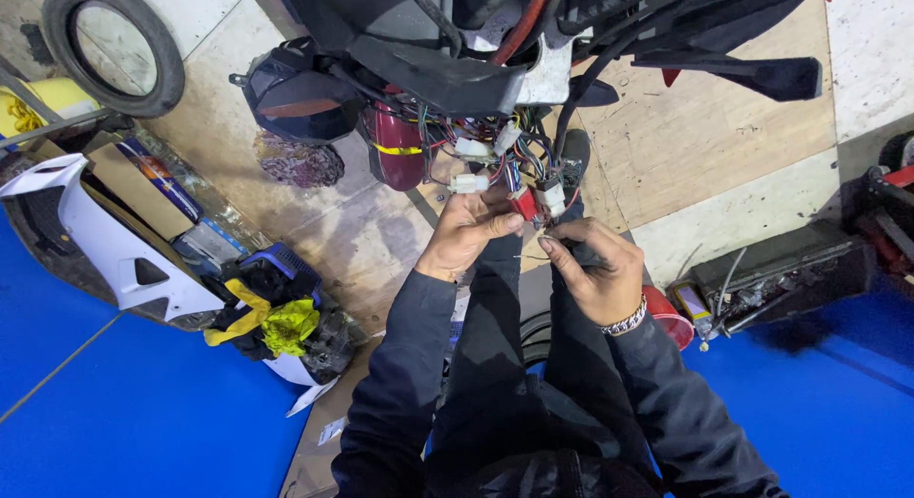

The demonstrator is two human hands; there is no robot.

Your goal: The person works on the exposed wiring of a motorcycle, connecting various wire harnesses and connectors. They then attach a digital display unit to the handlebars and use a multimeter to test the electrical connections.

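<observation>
A stripped scooter front (pixel 476 50) hangs over me with a bundle of coloured wires (pixel 495 146) and white plastic connectors (pixel 468 183) spilling out. My left hand (pixel 464 233) pinches a red connector (pixel 523 204) at the end of the bundle. My right hand (pixel 595 269), with a bead bracelet at the wrist, grips a dark wire just below a white connector (pixel 550 197). Both hands are close together under the wiring. A maroon body panel (pixel 398 141) with a yellow band sits left of the wires.
A tyre (pixel 112 47) lies at the top left. White body panels (pixel 105 241), a blue crate (pixel 276 269) and yellow rags (pixel 286 325) sit on the left. A red bowl (pixel 666 312) and a black tool tray (pixel 781 274) are at the right. Blue mat (pixel 143 422) below.
</observation>
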